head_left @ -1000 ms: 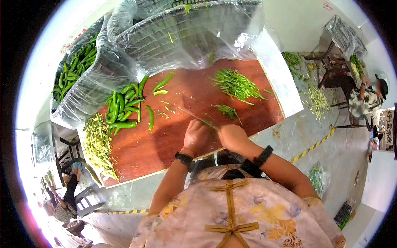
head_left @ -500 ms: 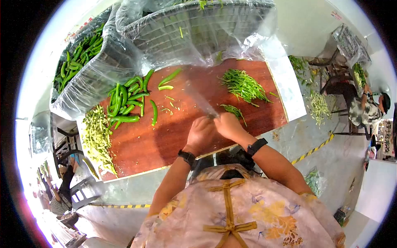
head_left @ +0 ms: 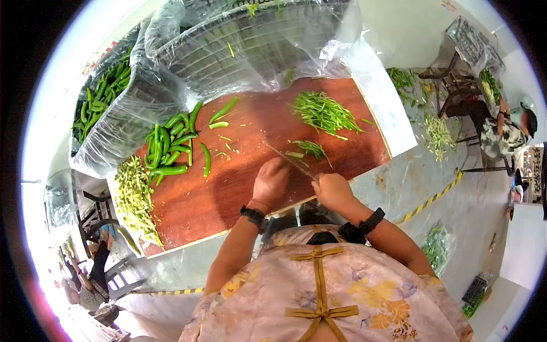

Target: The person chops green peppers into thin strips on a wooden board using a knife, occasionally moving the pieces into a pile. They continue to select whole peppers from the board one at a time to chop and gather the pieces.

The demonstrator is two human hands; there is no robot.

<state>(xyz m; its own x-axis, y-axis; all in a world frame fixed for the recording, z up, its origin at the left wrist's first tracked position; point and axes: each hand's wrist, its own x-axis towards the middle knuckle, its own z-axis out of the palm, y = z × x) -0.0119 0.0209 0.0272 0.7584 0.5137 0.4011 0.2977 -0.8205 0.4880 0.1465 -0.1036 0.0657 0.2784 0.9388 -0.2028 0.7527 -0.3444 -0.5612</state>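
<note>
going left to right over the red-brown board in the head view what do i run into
Pile of pale green pieces, cluster of whole green peppers, lone green pepper, left hand, right hand.

The scene around me is bright, strongest from the left, where the rim burns out to white with a pinkish flare low down. A soft shadow lies across the middle of my board [head_left: 188, 214], around my left hand [head_left: 270, 182], which looks slightly smeared. The knife [head_left: 290, 162] is a thin, blurry streak. Glare whitens the plastic [head_left: 337, 50]. The wide lens stretches the chair [head_left: 119, 278] near the edge, and the corners fall to black.
</note>
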